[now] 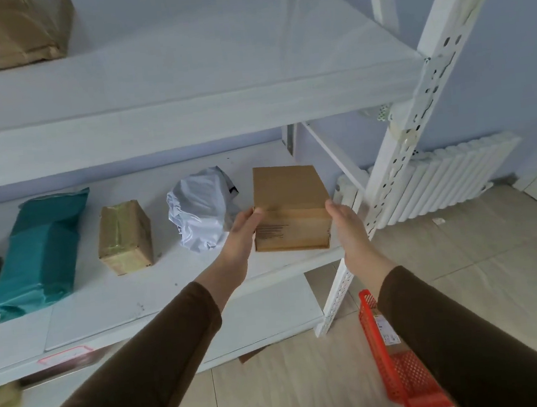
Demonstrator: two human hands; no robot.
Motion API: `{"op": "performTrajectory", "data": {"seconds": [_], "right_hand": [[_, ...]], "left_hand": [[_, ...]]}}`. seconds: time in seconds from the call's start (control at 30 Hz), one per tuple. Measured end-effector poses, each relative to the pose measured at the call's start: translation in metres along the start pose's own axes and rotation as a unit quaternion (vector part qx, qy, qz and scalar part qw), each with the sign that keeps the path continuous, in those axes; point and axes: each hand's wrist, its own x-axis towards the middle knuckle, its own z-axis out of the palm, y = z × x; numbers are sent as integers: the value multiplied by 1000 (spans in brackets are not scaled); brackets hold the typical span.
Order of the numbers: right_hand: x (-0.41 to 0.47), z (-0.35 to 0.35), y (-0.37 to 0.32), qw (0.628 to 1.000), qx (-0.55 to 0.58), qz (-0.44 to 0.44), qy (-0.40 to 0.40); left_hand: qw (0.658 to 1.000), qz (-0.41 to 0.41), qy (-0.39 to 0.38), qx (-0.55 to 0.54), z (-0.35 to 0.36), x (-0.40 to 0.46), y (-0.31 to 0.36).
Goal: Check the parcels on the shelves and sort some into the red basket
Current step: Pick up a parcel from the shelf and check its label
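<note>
In the head view, both hands reach to the middle shelf (112, 306) and bracket a brown box (290, 207) at its right end. The left hand (242, 236) presses its thumb and fingers against the box's left edge; the right hand (345, 225) lies flat against the right edge, fingers extended rather than curled, so the box is clasped between the two palms. Whether it is lifted or sits on the shelf I cannot tell. A printed label faces the camera on its front side. Left of it lie a white bag (201, 207), a taped box (125, 238) and a teal parcel (40, 253). The red basket (400, 368) stands on the floor below right, partly hidden by the right sleeve, with something already inside. This looks like the checking step; next comes reading the label, then, if the box qualifies, carrying it down and right into the basket.
</note>
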Motion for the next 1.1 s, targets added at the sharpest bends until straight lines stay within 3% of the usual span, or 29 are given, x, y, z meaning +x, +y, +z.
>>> {"op": "performTrajectory", "data": {"seconds": [0.33, 0.47, 0.73, 0.9, 1.0, 1.1], "right_hand": [[-81, -20, 1, 976, 200, 69, -46], [-107, -28, 10, 965, 249, 59, -53], [-145, -43, 43, 916, 370, 48, -144], [-156, -36, 53, 921, 364, 46, -133], [-171, -28, 45, 941, 309, -27, -133], [-191, -16, 37, 967, 187, -129, -114]], "left_hand": [[994, 110, 1, -9, -10, -98, 14], [991, 136, -6, -8, -9, -139, 12], [976, 210, -29, 39, 4, -206, -11], [975, 217, -19, 39, 2, -221, -23], [981, 189, 22, -38, -9, -219, -29], [986, 145, 30, -78, -29, -214, -37]]}}
